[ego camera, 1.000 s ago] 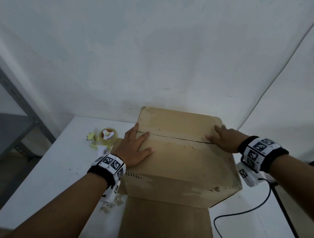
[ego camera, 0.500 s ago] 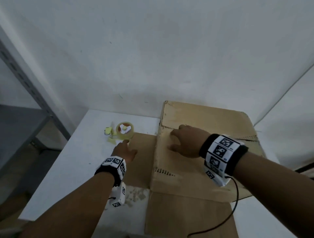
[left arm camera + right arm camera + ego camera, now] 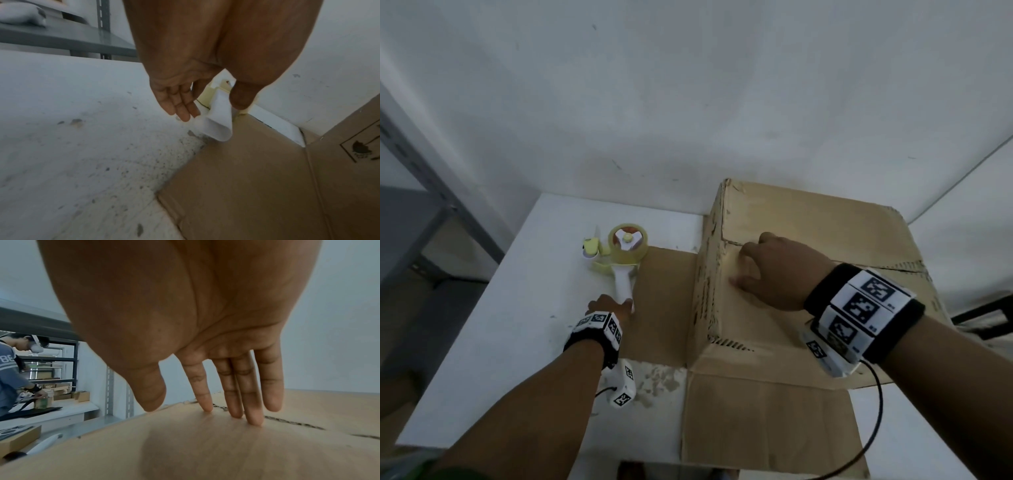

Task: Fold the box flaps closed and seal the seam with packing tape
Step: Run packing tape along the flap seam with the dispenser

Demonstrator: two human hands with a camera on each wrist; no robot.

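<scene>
The brown cardboard box [image 3: 825, 308] stands on the white table [image 3: 500, 325] with its top flaps folded down. The seam [image 3: 876, 267] runs left to right across the top. My right hand [image 3: 750, 270] presses straight fingers [image 3: 252, 402] on the near flap beside the seam's left end. A yellow and white tape dispenser [image 3: 625, 253] with a clear tape roll lies on the table left of the box. My left hand [image 3: 613, 305] is at its white handle [image 3: 218, 113]. The straight fingers [image 3: 180, 108] lie on one side and the thumb on the other, not wrapped round it.
Flat cardboard panels [image 3: 661, 301] lie on the table left of and in front of the box. Grey metal shelving [image 3: 424, 192] stands at the left and a white wall rises behind. A black cable [image 3: 873, 428] hangs from my right wrist. Another person [image 3: 12, 369] works at a far bench.
My left hand left the box top and went left and down to the dispenser handle. My right hand slid from the seam's right end to its left end.
</scene>
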